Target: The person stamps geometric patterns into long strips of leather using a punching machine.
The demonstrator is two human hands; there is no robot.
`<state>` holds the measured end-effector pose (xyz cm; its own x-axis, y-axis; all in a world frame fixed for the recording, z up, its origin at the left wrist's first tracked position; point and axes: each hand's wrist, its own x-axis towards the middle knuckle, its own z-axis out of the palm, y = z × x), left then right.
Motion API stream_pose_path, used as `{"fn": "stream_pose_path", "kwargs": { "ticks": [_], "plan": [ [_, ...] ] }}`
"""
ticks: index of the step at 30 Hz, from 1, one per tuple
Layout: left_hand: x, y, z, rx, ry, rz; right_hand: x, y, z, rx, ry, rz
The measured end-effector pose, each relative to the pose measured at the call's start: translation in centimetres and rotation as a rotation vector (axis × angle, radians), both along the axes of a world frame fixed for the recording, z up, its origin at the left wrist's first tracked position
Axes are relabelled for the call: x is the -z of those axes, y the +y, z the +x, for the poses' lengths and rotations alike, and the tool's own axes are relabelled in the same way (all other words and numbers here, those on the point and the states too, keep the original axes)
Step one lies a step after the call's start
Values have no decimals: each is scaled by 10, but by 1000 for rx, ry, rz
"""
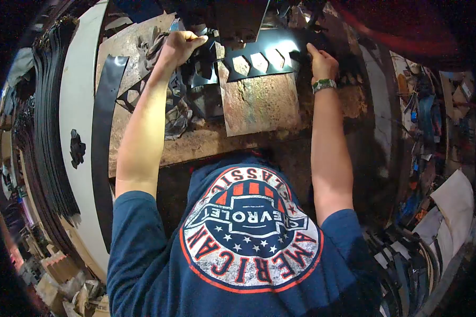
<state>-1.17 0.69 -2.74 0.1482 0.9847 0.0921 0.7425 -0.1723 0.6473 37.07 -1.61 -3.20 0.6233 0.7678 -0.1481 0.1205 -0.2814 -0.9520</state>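
Note:
A glossy black sheet (pixel 275 41) with a row of cut-out holes lies across a worn, stained board (pixel 261 105), under a dark machine head (pixel 240 21). My right hand (pixel 324 66), a watch on its wrist, is closed at the right end of this sheet, its fingers curled at the edge. To the left of the machine head, my left hand (pixel 182 46) is raised with thumb and fingers pinched together. Whatever it may hold is too small or hidden to name. Below it lie black scraps (pixel 178 108) with cut-outs.
A long black strip (pixel 106 105) rests along the left of the wooden bench (pixel 195 142). Further left, many dark strips (pixel 53 105) hang beside a pale panel (pixel 82 95). Stacked strips and pale sheets (pixel 454 206) stand at the lower right.

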Motion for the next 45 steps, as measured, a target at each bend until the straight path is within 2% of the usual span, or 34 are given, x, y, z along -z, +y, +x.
{"fn": "stream_pose_path", "kwargs": {
  "ticks": [2, 8, 16, 17, 23, 26, 30, 33, 36, 37, 45],
  "plan": [
    [-1, -2, 6, -17, -31, -20, 16, 4, 13, -46, 13, 2],
    [-2, -12, 6, -58, -72, 32, -7, -22, 13, -244, 119, 21],
    [7, -10, 4, -80, -37, 70, -36, -65, 7, -198, 88, 20],
    [9, -9, 3, -73, -39, 106, -23, -64, 12, -191, 23, 84],
    [-1, -16, 10, -144, -45, 52, -33, -66, -3, -68, -524, 91],
    [-9, -22, 13, -175, -9, 51, -30, -65, -5, -149, -524, 130],
    [-11, -24, 14, -165, -41, 46, -49, -78, -29, -242, -207, 248],
    [-9, -24, 14, -176, -30, 53, -58, -72, -28, -347, 373, 407],
    [-9, -24, 16, -215, -10, 37, -74, -67, -27, -502, 677, 558],
    [-8, -24, 16, -219, -14, 42, -73, -64, -23, -567, 674, 602],
    [-14, -26, 19, -253, 10, 10, -71, -54, -20, -636, 848, 663]
  ]
}}
